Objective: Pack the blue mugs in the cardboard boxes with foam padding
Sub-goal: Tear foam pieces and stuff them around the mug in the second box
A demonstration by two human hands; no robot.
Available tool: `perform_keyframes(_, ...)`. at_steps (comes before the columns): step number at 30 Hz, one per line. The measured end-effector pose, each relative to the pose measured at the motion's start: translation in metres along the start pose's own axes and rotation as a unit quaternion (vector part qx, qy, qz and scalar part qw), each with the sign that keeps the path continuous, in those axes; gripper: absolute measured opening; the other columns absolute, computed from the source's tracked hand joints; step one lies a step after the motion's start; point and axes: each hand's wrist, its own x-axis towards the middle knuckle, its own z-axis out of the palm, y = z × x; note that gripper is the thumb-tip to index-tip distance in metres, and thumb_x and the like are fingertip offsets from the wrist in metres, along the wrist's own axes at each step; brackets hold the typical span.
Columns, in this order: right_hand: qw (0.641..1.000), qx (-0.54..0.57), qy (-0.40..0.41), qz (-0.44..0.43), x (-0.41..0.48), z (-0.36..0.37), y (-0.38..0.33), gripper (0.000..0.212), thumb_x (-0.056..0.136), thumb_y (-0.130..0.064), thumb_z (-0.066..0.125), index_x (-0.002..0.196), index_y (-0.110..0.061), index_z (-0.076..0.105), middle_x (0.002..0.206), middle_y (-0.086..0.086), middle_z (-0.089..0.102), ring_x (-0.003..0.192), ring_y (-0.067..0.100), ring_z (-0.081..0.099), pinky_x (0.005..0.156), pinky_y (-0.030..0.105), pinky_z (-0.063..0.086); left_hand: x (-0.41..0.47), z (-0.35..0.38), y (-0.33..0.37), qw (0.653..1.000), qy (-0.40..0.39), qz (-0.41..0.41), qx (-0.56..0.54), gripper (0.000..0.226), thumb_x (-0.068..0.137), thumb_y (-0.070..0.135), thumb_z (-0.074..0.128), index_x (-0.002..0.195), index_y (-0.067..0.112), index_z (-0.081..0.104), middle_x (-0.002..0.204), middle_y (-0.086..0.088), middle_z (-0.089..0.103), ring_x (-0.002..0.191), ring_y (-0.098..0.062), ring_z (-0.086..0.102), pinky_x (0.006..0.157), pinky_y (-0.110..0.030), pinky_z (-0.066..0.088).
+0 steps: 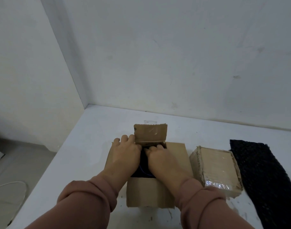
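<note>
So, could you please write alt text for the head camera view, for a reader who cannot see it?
Two hands, left hand and right hand, press into an open cardboard box on a white table, with dark padding between them. To the right sit a taped closed box and a dark foam sheet.

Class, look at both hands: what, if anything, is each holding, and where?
Both hands, left and right, reach into the open box over dark foam. Their fingertips are hidden, so any hold cannot be told.
</note>
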Motion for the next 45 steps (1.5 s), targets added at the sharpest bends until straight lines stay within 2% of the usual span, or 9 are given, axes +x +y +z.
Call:
perform_keyframes(7,0.987,0.117,0.094,0.056,-0.010,-0.002,0.019,0.037,0.086,-0.008,0.045,0.120,-0.013,0.057,0.118,0.006,0.056,0.099,0.026,0.057,0.084,0.037,0.051,-0.003,0.009,-0.004,0.996,0.049,-0.025,-0.069,0.026,0.084,0.024,0.052,0.108,0.027,0.063,0.115,0.000,0.051,0.106,-0.024,0.047,0.091,-0.037,0.035)
perform_keyframes(13,0.960,0.178,0.206,0.070,-0.037,-0.011,0.030,0.029,0.075,-0.007,0.050,0.093,-0.006,0.073,0.093,0.011,0.071,0.079,0.026,0.067,0.073,0.025,0.053,-0.008,0.002,0.031,0.976,0.154,-0.036,-0.148,0.019,0.063,0.013,0.065,0.080,0.020,0.060,0.084,-0.003,0.056,0.070,-0.025,0.054,0.058,-0.035,0.044)
perform_keyframes(21,0.877,0.237,0.351,0.228,-0.134,-0.038,0.108,0.028,0.079,-0.018,0.045,0.086,-0.010,0.070,0.084,0.001,0.064,0.083,0.013,0.053,0.076,0.007,0.031,-0.013,-0.027,0.159,0.950,0.096,0.129,-0.267,0.034,0.084,0.021,0.040,0.113,0.024,0.057,0.116,0.004,0.049,0.112,-0.020,0.043,0.092,-0.029,0.030)
perform_keyframes(26,0.825,0.245,0.162,0.483,-0.221,-0.013,0.197,0.026,0.087,-0.011,0.052,0.109,-0.008,0.064,0.113,0.014,0.058,0.096,0.025,0.055,0.075,0.024,0.038,-0.026,-0.019,0.254,0.885,0.101,0.253,-0.377,0.023,0.080,0.009,0.045,0.093,0.014,0.063,0.094,-0.005,0.058,0.089,-0.018,0.048,0.081,-0.029,0.038)
perform_keyframes(29,0.851,0.212,0.027,0.480,-0.253,0.013,0.225,0.035,0.085,-0.021,0.058,0.117,-0.008,0.058,0.123,0.015,0.052,0.110,0.030,0.052,0.089,0.030,0.042,-0.040,-0.011,0.306,0.857,0.032,0.272,-0.436,0.025,0.083,0.003,0.044,0.095,0.009,0.065,0.097,-0.011,0.061,0.092,-0.015,0.048,0.079,-0.022,0.037)
perform_keyframes(33,0.888,0.193,-0.039,0.416,-0.265,0.036,0.236,0.046,0.089,-0.028,0.054,0.130,-0.010,0.048,0.130,0.014,0.044,0.118,0.029,0.045,0.094,0.030,0.040,-0.043,0.000,0.348,0.859,-0.228,0.147,-0.434,0.033,0.096,0.010,0.041,0.126,0.012,0.052,0.128,-0.010,0.050,0.107,-0.019,0.050,0.084,-0.021,0.036)
perform_keyframes(35,0.909,0.139,-0.035,0.390,-0.265,0.043,0.241,0.040,0.090,-0.027,0.052,0.127,-0.011,0.049,0.127,0.013,0.044,0.115,0.029,0.044,0.090,0.031,0.042,-0.038,0.006,0.361,0.821,-0.322,0.031,-0.470,0.035,0.095,0.012,0.044,0.131,0.013,0.047,0.127,-0.009,0.051,0.099,-0.016,0.051,0.078,-0.022,0.039)
perform_keyframes(39,0.923,0.076,-0.008,0.378,-0.260,0.047,0.247,0.026,0.094,-0.021,0.040,0.111,-0.011,0.056,0.117,0.011,0.049,0.102,0.028,0.050,0.067,0.027,0.034,-0.019,0.017,0.369,0.743,-0.335,-0.167,-0.555,0.019,0.093,0.009,0.046,0.077,0.017,0.049,0.076,0.000,0.047,0.061,-0.010,0.042,0.059,-0.023,0.038)
perform_keyframes(45,0.936,0.119,0.173,0.282,-0.268,0.044,0.252,0.025,0.074,-0.027,0.044,0.065,-0.011,0.060,0.077,0.004,0.059,0.064,0.024,0.054,0.052,0.030,0.034,0.000,0.007,0.387,0.579,-0.318,-0.268,-0.702,0.032,0.093,0.042,0.053,0.094,0.011,0.062,0.086,-0.005,0.065,0.085,-0.023,0.062,0.082,-0.035,0.053)
